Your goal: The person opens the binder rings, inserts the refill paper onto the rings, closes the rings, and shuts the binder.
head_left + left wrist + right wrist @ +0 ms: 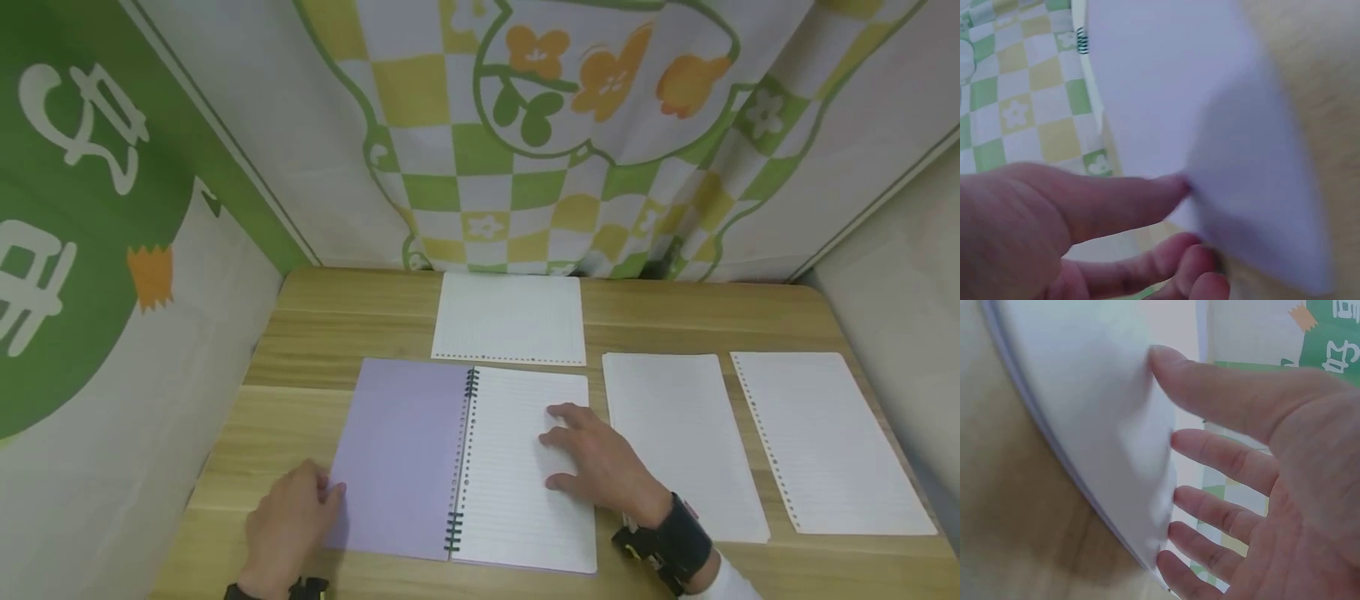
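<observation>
A loose-leaf binder notebook lies spread on the table, its purple cover (401, 458) on the left and lined white pages (525, 500) on the right, joined by dark green rings (454, 531). My left hand (288, 517) is at the cover's left edge. In the left wrist view the thumb (1141, 197) lies on the cover (1166, 75), with curled fingers at its edge, pinching it. Spread over the pages, my right hand (600, 458) touches the top sheet. The right wrist view shows its straight fingertips and thumb (1210, 387) resting on the paper (1097, 425).
Behind the notebook lies a punched sheet (510, 317) turned sideways. To the right are a stack of white paper (675, 417) and another punched sheet (832, 442) near the table's right edge. A checked curtain (487, 167) hangs along the back of the wooden table (315, 358).
</observation>
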`<state>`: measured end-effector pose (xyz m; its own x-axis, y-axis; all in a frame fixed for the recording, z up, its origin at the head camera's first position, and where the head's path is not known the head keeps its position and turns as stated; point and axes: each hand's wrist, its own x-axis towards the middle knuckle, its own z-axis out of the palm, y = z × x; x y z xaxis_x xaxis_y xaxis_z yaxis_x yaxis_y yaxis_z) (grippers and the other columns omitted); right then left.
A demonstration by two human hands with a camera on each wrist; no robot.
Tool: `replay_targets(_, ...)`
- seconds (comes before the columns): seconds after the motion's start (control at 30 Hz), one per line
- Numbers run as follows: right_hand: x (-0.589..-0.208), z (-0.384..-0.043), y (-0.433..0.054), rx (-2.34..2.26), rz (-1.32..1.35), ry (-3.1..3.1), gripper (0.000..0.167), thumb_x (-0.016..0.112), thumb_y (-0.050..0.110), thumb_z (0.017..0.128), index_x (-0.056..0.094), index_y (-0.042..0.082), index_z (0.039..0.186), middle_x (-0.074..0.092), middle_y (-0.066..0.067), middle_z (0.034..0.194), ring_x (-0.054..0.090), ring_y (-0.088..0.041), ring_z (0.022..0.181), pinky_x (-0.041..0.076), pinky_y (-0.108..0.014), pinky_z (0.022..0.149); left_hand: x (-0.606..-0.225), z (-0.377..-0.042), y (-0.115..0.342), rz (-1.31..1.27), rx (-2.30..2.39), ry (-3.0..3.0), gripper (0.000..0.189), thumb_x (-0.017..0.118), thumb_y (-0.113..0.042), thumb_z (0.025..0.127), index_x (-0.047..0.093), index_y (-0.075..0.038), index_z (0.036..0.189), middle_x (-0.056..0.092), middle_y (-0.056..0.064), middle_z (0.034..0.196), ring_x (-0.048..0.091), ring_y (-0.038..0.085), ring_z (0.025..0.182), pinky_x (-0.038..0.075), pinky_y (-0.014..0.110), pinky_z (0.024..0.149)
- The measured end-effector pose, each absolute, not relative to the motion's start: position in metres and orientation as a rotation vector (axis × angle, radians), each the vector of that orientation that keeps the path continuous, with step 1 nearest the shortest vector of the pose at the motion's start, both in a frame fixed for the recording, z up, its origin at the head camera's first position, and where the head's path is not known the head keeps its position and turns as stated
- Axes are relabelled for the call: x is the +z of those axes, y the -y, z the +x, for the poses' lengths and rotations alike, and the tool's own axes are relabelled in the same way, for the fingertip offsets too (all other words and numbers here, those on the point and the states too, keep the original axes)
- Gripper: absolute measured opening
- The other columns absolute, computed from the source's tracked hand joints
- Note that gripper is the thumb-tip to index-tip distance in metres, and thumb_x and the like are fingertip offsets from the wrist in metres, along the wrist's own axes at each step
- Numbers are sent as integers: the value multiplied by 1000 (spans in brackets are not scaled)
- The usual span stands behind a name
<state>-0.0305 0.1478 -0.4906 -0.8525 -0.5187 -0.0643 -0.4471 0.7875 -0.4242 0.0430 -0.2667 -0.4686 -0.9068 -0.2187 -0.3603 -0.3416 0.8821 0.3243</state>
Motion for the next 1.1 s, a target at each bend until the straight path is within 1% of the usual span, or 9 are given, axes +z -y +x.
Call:
replay_targets(0.1,-489,-39,-145,-619,-828,-2808,43,93,33,83,81,13,119,65,-12,140,61,-35,127,56,-50,104,-460,33,265,-296,498,-2791,28,77,-29,95,71,-2,104,74,12,96,71,28,81,56,47,61)
replay_targets(0.23,-486,-56,-140,-697,-799,-2769,32,88,30,90,80,13,116,71,-4,121,65,-25,113,58,-44,97,-456,12,255,-140,526,-2879,24,79,-26,95,76,-4,103,77,12,97,73,25,81,59,42,63)
replay_targets(0.33,-484,-68,-134,-769,-736,-2728,20,83,22,95,80,13,113,74,2,107,68,-16,103,59,-38,92,-460,-11,242,-45,619,-2901,17,78,-24,96,78,-8,102,78,8,98,71,20,81,58,38,66)
replay_targets(0.43,-483,-81,-125,-833,-724,-2710,14,78,13,98,81,12,112,74,3,100,66,-11,92,59,-35,86,-468,-36,227,49,703,-2892,14,78,-23,97,78,-11,103,78,5,97,70,18,82,57,36,69)
replay_targets(0.6,-485,-103,-104,-887,-784,-2703,15,73,10,101,81,9,113,76,0,100,65,-11,88,58,-33,82,-478,-76,201,226,818,-2872,10,76,-21,98,79,-14,105,77,2,98,68,17,87,57,36,74)
replay_targets(0.8,-490,-127,-80,-893,-875,-2715,18,71,10,103,80,7,117,78,-4,104,69,-14,91,59,-33,83,-487,-112,173,387,859,-2867,15,74,-22,102,79,-16,115,77,1,107,68,17,93,57,38,79)
replay_targets(0.9,-491,-136,-70,-874,-890,-2734,18,70,10,103,80,7,118,78,-4,104,70,-15,91,59,-33,83,-491,-124,165,422,843,-2870,18,72,-22,103,79,-16,118,77,2,113,70,18,100,58,38,85)
replay_targets(0.97,-492,-140,-63,-867,-889,-2746,18,70,10,103,80,7,117,78,-5,103,70,-15,90,59,-34,82,-493,-128,161,426,843,-2865,18,72,-21,102,79,-17,118,77,2,114,71,19,101,59,39,87)
replay_targets(1.1,-495,-143,-53,-854,-864,-2748,19,69,10,102,81,9,117,77,-5,106,70,-16,91,60,-35,79,-496,-130,156,446,817,-2866,15,73,-20,102,81,-18,115,78,1,111,72,19,98,59,38,83)
